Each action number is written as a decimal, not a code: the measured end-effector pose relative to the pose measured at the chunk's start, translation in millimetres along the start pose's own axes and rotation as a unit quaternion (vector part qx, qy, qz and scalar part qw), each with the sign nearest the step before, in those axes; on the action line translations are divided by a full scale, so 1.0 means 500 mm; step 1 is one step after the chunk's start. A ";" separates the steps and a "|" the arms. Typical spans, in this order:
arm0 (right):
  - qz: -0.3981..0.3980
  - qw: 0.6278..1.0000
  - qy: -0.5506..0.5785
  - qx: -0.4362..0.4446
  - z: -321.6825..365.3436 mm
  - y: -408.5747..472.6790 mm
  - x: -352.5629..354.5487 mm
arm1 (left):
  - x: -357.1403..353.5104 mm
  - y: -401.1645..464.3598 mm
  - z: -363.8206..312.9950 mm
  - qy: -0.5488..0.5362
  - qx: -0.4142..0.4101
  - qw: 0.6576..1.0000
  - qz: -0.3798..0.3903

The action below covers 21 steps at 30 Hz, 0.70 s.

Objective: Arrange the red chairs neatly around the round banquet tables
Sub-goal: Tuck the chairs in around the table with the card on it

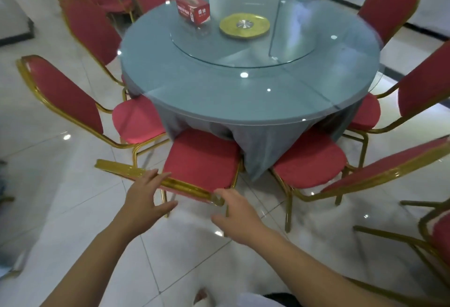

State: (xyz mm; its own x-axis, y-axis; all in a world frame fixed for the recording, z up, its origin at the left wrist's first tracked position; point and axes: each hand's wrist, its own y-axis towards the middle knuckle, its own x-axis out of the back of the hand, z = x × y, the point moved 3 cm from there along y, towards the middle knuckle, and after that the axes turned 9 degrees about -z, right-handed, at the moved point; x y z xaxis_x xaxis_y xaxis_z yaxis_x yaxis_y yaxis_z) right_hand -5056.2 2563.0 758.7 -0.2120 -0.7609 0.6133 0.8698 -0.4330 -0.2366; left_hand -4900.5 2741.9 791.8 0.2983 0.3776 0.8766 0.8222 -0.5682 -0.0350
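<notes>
Fingers of both hands are spread and relaxed, gripping nothing. On the left hand (pixel 143 198) the fingertips (pixel 155 174) lie on or just above the gold top rail of the nearest red chair (pixel 203 160); contact cannot be confirmed. The right hand (pixel 237 214) hovers at the rail's right end, thumb apart from the fingers, also not clearly touching.

That chair sits on the near side of the round banquet table (pixel 243 102), its red seat pushed partly under the table's grey cloth, its back toward the viewer. Left of it at the table's edge stands a second red chair (pixel 65 97), seat touching the cloth. Right of the nearest one, a third red chair (pixel 309 160) has its seat at the cloth and its back tilted out to the right. A fourth red chair (pixel 423 87) stands on the table's right side. More red chairs ring the far side of the table, and others stand beyond it at the upper left.

On the table, a glass turntable (pixel 243 51) occupies the centre. A gold round hub (pixel 244 25) shows beneath the glass, and a red box (pixel 192 11) rests on the turntable's left part. White floor tiles (pixel 60 209) surround the table.
</notes>
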 end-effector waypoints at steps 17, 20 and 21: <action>-0.095 0.994 0.016 0.043 0.299 0.230 -0.127 | 0.165 0.156 0.295 -0.128 0.019 0.991 0.028; -0.087 0.994 0.055 0.030 0.352 0.325 -0.166 | 0.212 0.200 0.354 -0.165 0.055 0.985 0.020; -0.087 0.994 0.067 0.027 0.371 0.357 -0.181 | 0.228 0.214 0.373 -0.179 0.074 0.981 0.015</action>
State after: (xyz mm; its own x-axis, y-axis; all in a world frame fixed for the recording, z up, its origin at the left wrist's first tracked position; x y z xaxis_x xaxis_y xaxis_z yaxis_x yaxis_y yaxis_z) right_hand -4799.2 2644.4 800.5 -0.4149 -0.7361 0.5348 0.8367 -0.5396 -0.0938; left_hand -4688.3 2860.6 798.5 0.4523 0.6107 0.6500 0.8643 -0.4799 -0.1506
